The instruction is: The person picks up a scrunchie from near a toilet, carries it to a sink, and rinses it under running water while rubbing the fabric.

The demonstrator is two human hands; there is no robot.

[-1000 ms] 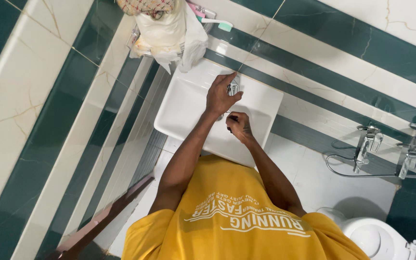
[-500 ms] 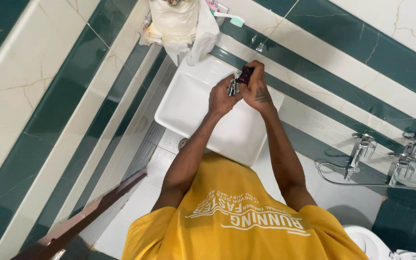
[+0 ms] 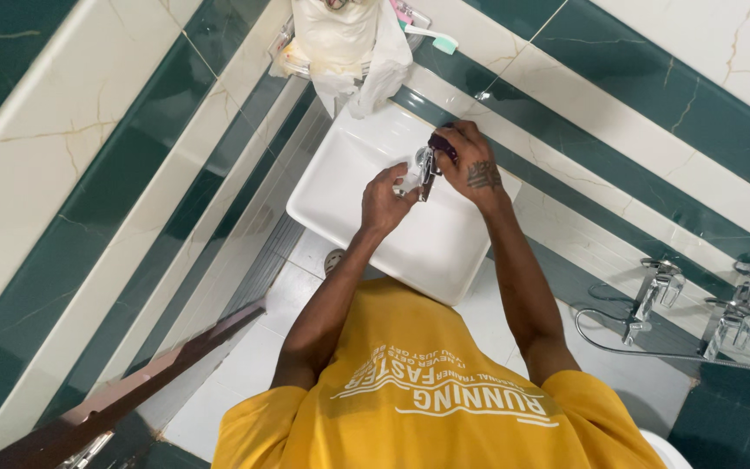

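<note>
Two hands meet over a white washbasin (image 3: pixel 340 187) set against a green-and-white tiled wall. The right hand (image 3: pixel 472 167) pinches a small dark purple object (image 3: pixel 443 144) just above the chrome tap (image 3: pixel 424 162), while the left hand (image 3: pixel 384 198) cups loosely below the spout, its grip on nothing, positioned to catch the flow.

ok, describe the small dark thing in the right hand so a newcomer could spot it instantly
Start at the white rectangular ceramic basin against the green-and-cream striped tile wall. At its back edge stands a chrome tap, with the left hand beside it and the right hand just behind. The small dark purple object is pinched in the right hand's fingers above the tap, the only dark item among white and chrome.
</note>
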